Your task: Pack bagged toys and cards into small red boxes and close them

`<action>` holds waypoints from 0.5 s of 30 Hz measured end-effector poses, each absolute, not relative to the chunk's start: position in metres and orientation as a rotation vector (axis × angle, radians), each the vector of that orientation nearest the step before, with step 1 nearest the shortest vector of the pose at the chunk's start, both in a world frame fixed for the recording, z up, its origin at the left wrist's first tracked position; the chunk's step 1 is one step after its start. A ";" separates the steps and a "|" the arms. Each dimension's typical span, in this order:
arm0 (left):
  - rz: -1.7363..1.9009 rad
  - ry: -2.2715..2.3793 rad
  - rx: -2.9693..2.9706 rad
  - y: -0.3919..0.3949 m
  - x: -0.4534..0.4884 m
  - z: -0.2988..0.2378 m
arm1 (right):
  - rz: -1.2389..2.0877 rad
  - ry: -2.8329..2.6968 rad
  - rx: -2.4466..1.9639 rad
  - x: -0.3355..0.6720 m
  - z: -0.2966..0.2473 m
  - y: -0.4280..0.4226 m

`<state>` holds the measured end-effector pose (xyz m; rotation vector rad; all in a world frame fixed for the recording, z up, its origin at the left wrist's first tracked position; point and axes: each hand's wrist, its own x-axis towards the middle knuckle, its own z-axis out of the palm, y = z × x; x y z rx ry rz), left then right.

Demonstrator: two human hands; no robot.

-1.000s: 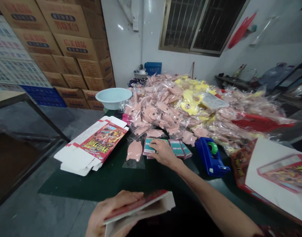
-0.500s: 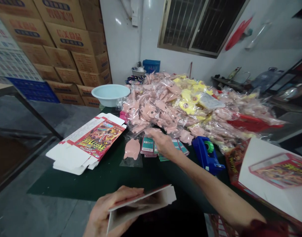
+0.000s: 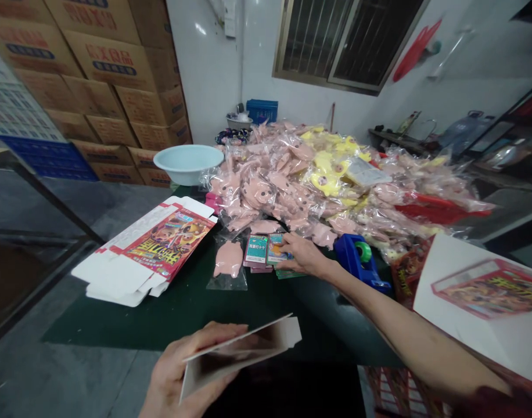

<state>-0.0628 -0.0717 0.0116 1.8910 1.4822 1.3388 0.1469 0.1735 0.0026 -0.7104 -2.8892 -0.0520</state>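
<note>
My left hand [image 3: 190,368] is closed round a small cardboard box [image 3: 242,351], tilted, with its open end towards me and a white flap sticking out on the right. My right hand [image 3: 307,255] reaches over rows of small printed cards, its fingers bent at the edge of a card with an orange picture [image 3: 278,248]. Its palm hides part of the piles. Just left of that lies a stack of teal cards [image 3: 256,249]. Beside them is a pink animal-shaped toy in a clear bag [image 3: 229,259].
Bagged pink and yellow toys [image 3: 287,180] are heaped at the back. A flattened red printed box [image 3: 161,244] lies left, a blue tape dispenser [image 3: 362,264] right, and a larger printed carton [image 3: 479,296] beyond it. A pale blue basin [image 3: 188,165] stands behind.
My right hand has drawn back and to the right, uncovering the orange-picture card. My left hand still holds the small box, a little lower left in view.
</note>
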 end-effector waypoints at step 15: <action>1.287 1.467 1.843 -0.074 -0.065 0.010 | -0.058 -2.564 -0.718 0.140 -0.020 0.148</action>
